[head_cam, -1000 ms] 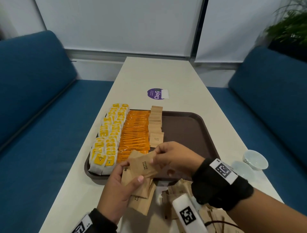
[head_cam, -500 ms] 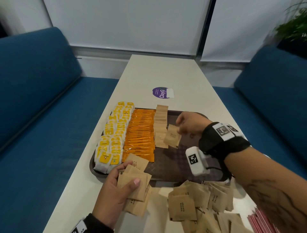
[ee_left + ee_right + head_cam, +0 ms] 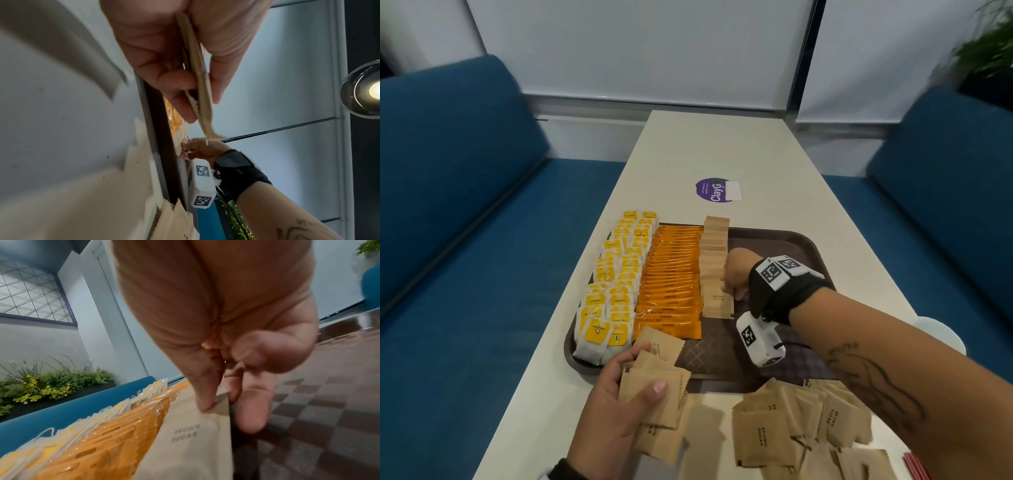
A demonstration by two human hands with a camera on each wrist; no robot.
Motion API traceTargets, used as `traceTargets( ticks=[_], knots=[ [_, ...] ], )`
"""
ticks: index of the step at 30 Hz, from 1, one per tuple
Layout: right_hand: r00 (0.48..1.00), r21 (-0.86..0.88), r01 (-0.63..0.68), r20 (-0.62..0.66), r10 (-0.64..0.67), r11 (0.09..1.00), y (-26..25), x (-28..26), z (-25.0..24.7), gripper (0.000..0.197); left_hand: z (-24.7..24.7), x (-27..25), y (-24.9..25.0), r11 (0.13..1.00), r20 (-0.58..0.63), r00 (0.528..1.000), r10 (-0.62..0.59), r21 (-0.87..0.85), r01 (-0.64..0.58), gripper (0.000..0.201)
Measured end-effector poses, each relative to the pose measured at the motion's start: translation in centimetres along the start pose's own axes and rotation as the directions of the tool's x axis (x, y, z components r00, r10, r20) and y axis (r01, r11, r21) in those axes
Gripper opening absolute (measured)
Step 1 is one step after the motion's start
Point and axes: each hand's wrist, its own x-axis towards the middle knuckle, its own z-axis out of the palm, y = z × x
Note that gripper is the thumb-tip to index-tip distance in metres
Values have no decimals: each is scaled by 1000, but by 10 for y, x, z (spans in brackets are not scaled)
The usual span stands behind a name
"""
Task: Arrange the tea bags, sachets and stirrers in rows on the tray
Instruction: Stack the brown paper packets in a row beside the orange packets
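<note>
brown sugar sachet (image 3: 718, 301) now laid on row, right grip (image 3: 736, 274) still pinching, left grip (image 3: 616, 404) holding stack (image 3: 654, 394)

A long cream table (image 3: 722, 150) runs away from the viewer between two blue benches. Directly on it, across its near half, lies a dark brown tray (image 3: 784, 240), its left rim near the table's left edge. Beyond the tray, a round purple sticker (image 3: 710, 190) with a white label (image 3: 733, 190) beside it lies flat on the tabletop. On the near side of the tray, a loose heap of brown sugar sachets (image 3: 801, 428) lies on the table, overlapping at odd angles. At the near right corner, the ends of red stirrers (image 3: 917, 466) show. A white rounded object (image 3: 941, 332) sits at the right edge; what it is cannot be told.
</note>
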Motion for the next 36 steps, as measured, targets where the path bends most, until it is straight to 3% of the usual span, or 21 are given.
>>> traceTargets(
  ticks=[2, 4, 8, 11, 14, 17, 18, 24, 28, 30, 32, 36],
  knots=[
    [1000, 5, 0, -6, 0, 1000, -1, 1, 1, 24, 1, 0, 0, 1000, -21, 1000, -13, 6, 13, 44],
    [1000, -14, 11, -14, -12, 1000, 0, 0, 1, 25, 2, 0, -1, 1000, -4, 1000, -30, -4, 30, 45],
    [1000, -68, 7, -17, -8, 998, -3, 0, 3, 19, 2, -1, 1, 999, 39, 999, -37, 20, 36, 98],
    [1000, -127, 11, -18, -14, 992, -5, -6, 2, 19, 2, -1, 2, 999, 40, 998, -54, 6, 54, 108],
    [998, -70, 63, -10, -64, 996, -1, -17, -1, 30, 3, -1, 2, 999, 35, 999, -38, -3, 38, 101],
    [996, -187, 91, 32, -86, 978, 1, -24, 2, 41, 7, -3, 6, 999, -5, 999, -34, -34, 34, 65],
    [995, -232, 98, 42, -91, 968, 1, -25, 4, 45, 8, -4, 6, 999, -10, 999, -32, -32, 32, 61],
    [989, -342, 142, 17, -145, 929, 1, -19, 13, 42, 13, -3, 4, 1000, 50, 998, -23, 0, 23, 84],
    [989, -287, 146, 10, -149, 947, 1, -21, 7, 41, 12, -5, 4, 1000, 95, 995, -9, 4, 9, 96],
    [977, -219, 201, -27, -212, 955, -3, -34, -2, 35, 11, -5, 6, 1000, 106, 994, 7, 21, -9, 103],
    [954, -117, 288, -54, -296, 950, -7, -55, -12, 27, 11, -4, 8, 999, 104, 994, 11, 30, -14, 98],
    [930, 126, 328, 133, -344, 936, -9, -104, -10, 28, 17, -6, 13, 999, 159, 986, 45, 12, -47, 88]
  ],
)
